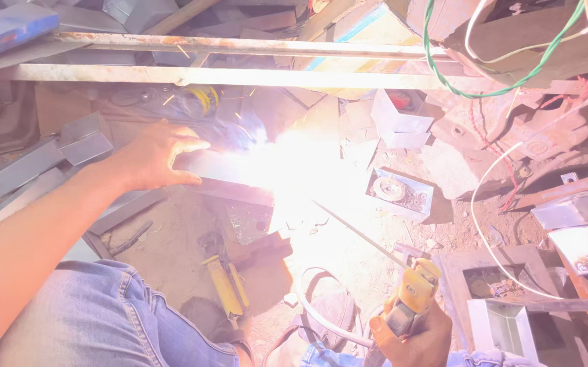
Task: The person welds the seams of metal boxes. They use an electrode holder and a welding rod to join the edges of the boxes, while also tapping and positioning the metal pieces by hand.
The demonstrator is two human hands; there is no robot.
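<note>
The welding arc burns at the right end of a grey metal bar, which lies on the floor with its long axis running left to right. The left hand rests on the bar just left of the arc, fingers curled over its top edge and thumb on the near side, so this hand is the nearer 1. The right hand is well apart, below and right of the arc, its fingers clamped on a yellow electrode holder. The thin rod slants up-left from the holder into the glare.
</note>
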